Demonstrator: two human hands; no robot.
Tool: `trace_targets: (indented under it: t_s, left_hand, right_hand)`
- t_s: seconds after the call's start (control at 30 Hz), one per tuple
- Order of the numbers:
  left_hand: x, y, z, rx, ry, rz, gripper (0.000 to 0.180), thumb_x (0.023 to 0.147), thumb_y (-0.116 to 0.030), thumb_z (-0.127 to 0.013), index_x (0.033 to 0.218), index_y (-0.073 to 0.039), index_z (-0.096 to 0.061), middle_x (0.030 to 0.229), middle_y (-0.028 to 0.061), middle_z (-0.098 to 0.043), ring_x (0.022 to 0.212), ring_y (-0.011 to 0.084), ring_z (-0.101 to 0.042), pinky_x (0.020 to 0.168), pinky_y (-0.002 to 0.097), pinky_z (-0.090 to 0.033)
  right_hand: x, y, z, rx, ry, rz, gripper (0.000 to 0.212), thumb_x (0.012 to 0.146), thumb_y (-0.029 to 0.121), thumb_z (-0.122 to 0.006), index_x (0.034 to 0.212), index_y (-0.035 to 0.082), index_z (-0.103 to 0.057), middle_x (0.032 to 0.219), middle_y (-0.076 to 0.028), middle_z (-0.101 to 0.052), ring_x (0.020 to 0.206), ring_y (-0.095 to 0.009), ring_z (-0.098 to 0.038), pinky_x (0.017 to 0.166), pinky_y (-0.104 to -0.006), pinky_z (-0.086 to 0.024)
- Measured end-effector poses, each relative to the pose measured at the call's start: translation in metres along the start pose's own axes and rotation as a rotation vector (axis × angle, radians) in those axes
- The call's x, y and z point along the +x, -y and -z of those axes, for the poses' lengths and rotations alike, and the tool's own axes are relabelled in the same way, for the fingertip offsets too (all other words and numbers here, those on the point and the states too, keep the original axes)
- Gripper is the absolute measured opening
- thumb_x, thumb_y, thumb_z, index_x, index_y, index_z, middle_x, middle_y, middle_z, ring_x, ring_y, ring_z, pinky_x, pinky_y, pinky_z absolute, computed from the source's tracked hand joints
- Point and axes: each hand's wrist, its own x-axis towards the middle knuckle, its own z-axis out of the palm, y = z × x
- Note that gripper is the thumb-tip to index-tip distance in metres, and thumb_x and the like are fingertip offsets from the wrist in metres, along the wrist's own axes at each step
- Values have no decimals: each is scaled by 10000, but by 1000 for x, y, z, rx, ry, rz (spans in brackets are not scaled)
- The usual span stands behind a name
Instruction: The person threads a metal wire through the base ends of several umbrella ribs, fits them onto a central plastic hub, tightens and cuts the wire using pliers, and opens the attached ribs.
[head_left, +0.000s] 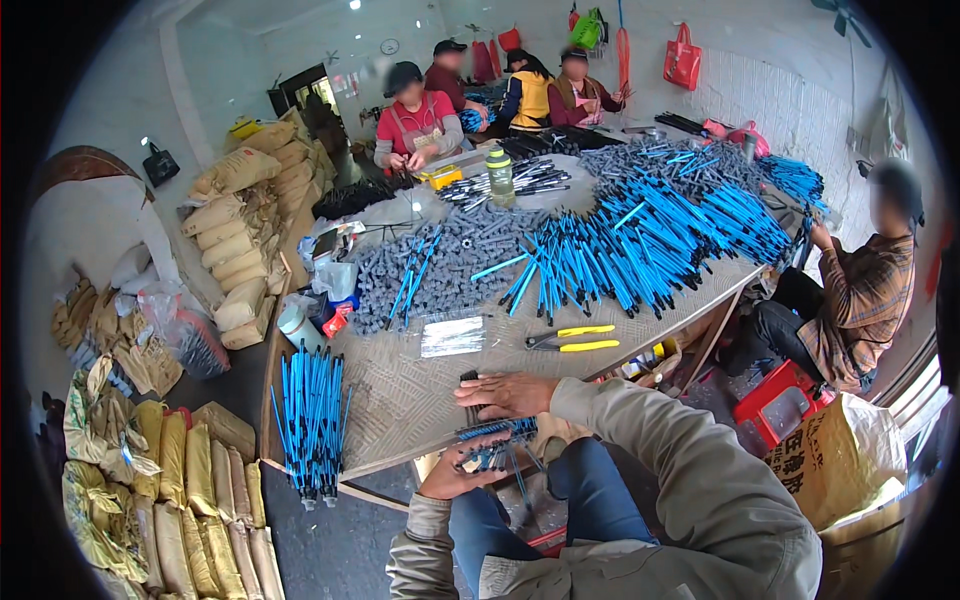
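Below the near edge of the table, my left hand (462, 472) is closed around a bundle of thin blue rods with black ends (520, 428). A few of the rods hang down between my knees. My right hand (512, 395) lies palm down at the table edge, its fingers stretched leftward over a small dark ribbed piece (468, 385); the underside of the palm is hidden. Ahead of it on the table are pliers with yellow handles (572, 338) and a clear plastic packet of white strips (452, 337).
Large piles of blue rods (640, 240) and grey plastic parts (440, 260) cover the far table (390, 400). Another rod bundle (310, 420) overhangs its left edge. A green-lidded bottle (499, 178) stands mid-table. Several people work around it. Stacked sacks (190, 470) line the left; a red stool (780, 405) stands right.
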Motion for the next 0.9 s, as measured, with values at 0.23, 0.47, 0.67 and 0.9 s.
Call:
trace_targets:
  t_s: [0.23,0.47,0.67,0.9]
  left_hand:
    - [-19,2,3,-136,-49,168,466,716,43,-738,1161,-6,-611,1328,85,-517,1094,153,-536,929,313,-435]
    - [-42,8,7,14,-80,49,515,705,55,-743,1190,-29,-593,1346,113,-502,1191,193,-489,987,344,-396]
    - [-45,10,11,116,-104,97,700,710,3,-759,1343,-64,-468,1354,91,-498,1265,192,-437,1061,344,-322]
    - [-70,11,16,-61,-195,173,830,654,-31,-810,1379,-49,-406,1366,114,-484,1290,224,-424,1066,377,-334]
  right_hand:
    - [-3,2,2,36,-4,-16,498,980,409,-375,1378,111,-393,1471,-96,-330,1374,-235,-282,1135,-387,-212]
    - [-4,13,-5,60,-29,-55,465,974,374,-411,1352,103,-429,1438,-80,-387,1358,-235,-314,1120,-376,-252]
    - [-5,-24,-19,-63,-123,93,448,968,358,-444,1360,143,-441,1444,-47,-385,1356,-222,-320,1124,-406,-239]
    - [5,-8,-3,7,-62,-17,485,966,429,-395,1356,146,-453,1440,-34,-395,1357,-202,-317,1131,-386,-224]
